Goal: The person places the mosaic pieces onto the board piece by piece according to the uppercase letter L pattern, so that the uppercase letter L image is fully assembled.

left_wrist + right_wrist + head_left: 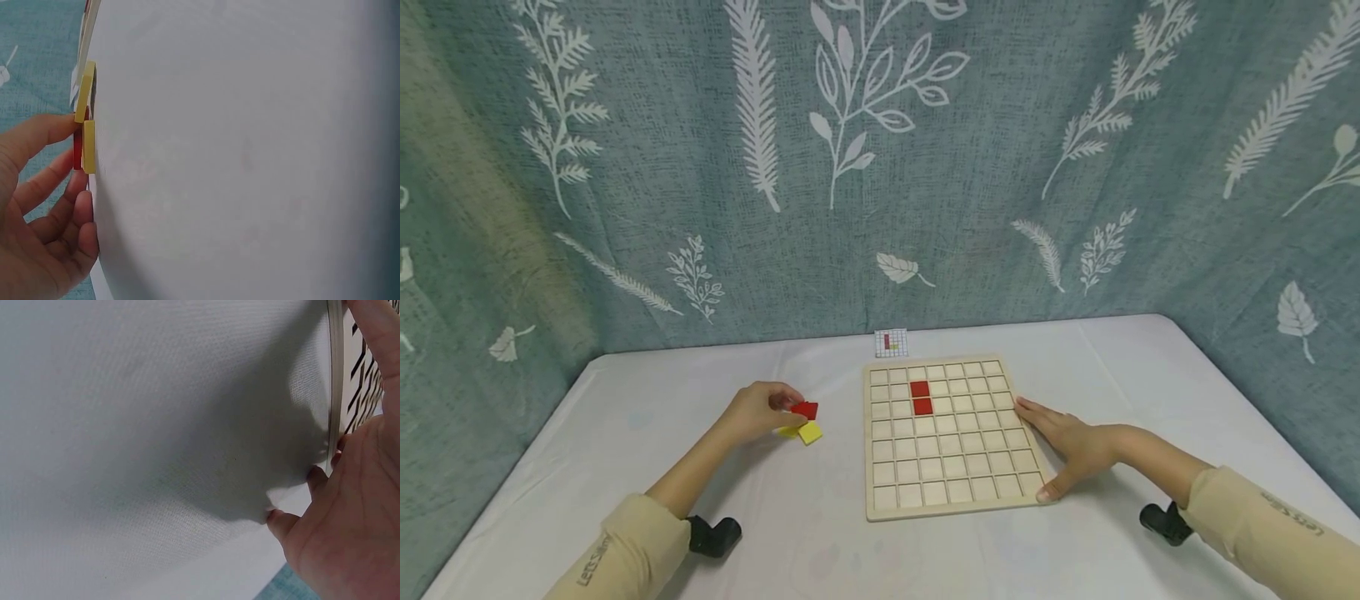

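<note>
My left hand (762,410) is at a small pile of square tiles left of the board, pinching a red tile (806,410) between thumb and fingers. Yellow tiles (810,432) lie right beside and under it; in the left wrist view a yellow tile (89,147) overlaps the red one. A wooden grid board (958,491) lies flat in the middle. Two red tiles (922,406) sit in its cells, one directly below the other, in the upper part. My right hand (1075,446) rests with spread fingers along the board's right edge, the thumb at its near right corner.
A small card (891,343) printed with a grid and red and yellow marks lies behind the board. White cloth (805,533) covers the table. A teal curtain (1000,208) with leaf prints hangs behind it. Black devices (715,537) are on both wrists.
</note>
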### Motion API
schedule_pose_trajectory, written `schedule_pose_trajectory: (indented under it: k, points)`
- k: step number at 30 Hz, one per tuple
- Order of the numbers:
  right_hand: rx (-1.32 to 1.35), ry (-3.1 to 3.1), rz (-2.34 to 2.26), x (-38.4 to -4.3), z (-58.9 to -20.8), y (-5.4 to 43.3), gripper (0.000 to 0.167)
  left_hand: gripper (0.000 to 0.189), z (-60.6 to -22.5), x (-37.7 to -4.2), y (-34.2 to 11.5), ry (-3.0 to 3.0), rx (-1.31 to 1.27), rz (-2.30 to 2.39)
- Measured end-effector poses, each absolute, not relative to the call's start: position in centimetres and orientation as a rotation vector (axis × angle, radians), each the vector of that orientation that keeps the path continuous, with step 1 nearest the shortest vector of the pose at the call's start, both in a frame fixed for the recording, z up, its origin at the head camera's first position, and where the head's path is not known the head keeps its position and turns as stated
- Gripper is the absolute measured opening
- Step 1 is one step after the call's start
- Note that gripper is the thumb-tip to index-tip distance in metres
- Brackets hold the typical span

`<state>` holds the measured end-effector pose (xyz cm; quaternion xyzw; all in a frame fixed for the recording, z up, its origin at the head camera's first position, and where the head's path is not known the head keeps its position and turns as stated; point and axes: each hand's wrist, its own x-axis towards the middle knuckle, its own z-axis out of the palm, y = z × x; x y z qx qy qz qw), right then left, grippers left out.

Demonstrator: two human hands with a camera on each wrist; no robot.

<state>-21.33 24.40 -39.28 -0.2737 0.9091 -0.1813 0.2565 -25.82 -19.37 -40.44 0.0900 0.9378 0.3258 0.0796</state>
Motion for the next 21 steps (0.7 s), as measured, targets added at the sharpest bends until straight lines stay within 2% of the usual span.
schedule_pose_trajectory:
  k: [21]
  points:
    - [-0.746, 2.466, -0.486, -21.27, -39.22, 24.48, 0.119, 0.026, -41.01, -25.79, -19.60, 2.808, 0.292, 1.019]
